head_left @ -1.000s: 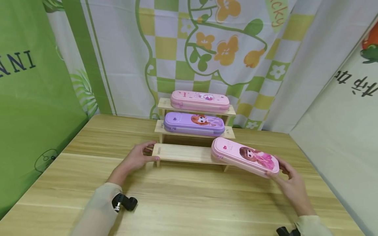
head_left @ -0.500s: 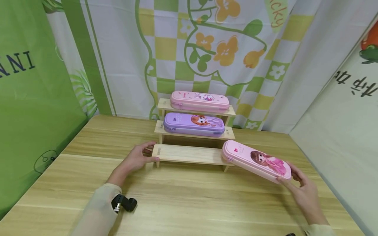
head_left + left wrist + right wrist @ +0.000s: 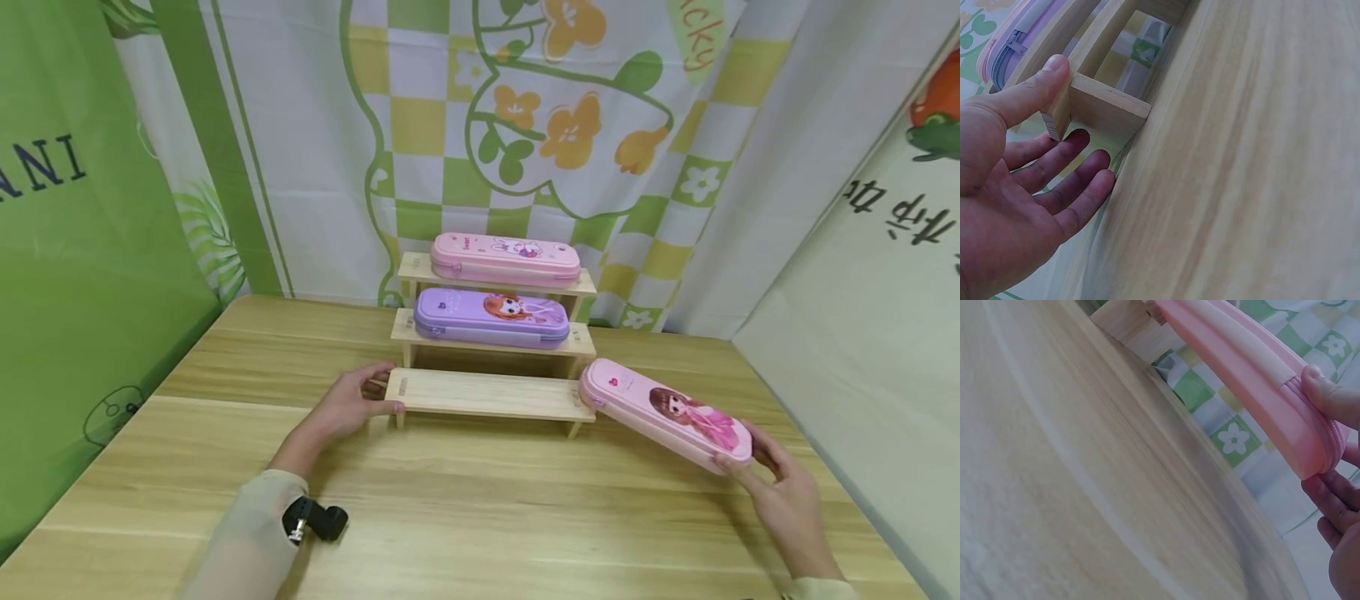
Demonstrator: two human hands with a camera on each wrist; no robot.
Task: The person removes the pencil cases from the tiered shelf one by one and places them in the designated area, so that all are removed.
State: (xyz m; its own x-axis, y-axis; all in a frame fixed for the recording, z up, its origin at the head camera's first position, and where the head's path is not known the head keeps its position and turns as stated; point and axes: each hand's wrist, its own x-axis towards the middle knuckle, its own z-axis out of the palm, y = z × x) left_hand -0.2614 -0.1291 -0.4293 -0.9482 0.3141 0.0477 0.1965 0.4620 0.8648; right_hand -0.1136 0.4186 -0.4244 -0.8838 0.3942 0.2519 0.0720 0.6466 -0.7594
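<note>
Pink, rounded zip case (image 3: 666,415) on a proper slant, far-left end by the bottom wooden step (image 3: 487,394), near-right end gripped by the right hand (image 3: 786,490). Left hand (image 3: 347,404) pinches the step's left end.

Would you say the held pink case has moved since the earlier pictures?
Yes, the held pink case has shifted rightward relative to the lowest shelf.

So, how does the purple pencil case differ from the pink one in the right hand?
The purple pencil case lies on the middle shelf; the right hand grips the pink pencil case. The purple case's printed doll has orange hair; the pink case's, brown. Both are zippered.
</note>
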